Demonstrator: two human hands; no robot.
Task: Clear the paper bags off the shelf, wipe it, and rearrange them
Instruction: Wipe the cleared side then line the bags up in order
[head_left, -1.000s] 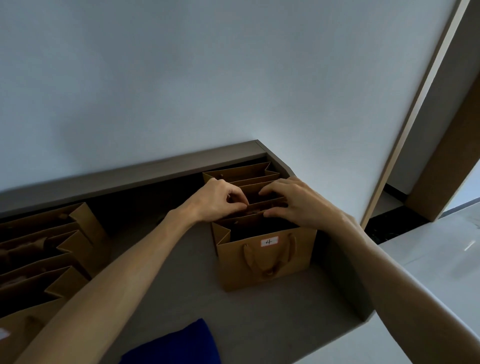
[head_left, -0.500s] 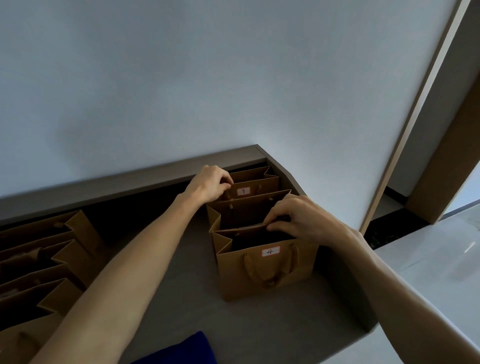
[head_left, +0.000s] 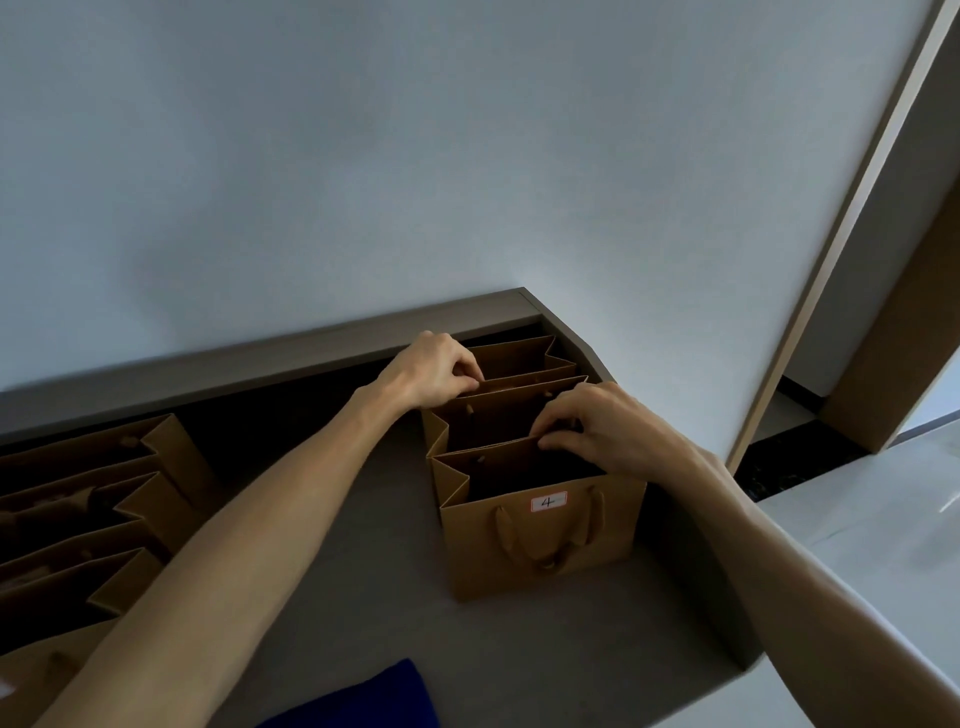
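1. Brown kraft paper is pinched in both hands; the left hand curls its fingers over the top edge where the rearmost paper bag meets the middle paper bag, thumb and fingertips closed on that edge.
2. The right hand pinches the rim between the middle bag and the front paper bag, fingers bent, thumb tucked under.
3. Just below the right hand, the front bag shows a white label marked "4" and twisted paper handles hanging down its face; the three bags stand upright in a row, touching, open at the top.
4. Under the hands lies the grey shelf; the row stands near its right end.
5. Well left of the left forearm, a second row of paper bags stands on the same shelf.
6. Nearer than both forearms, a blue cloth lies at the shelf's front edge.
7. Beyond the hands rises a pale wall.
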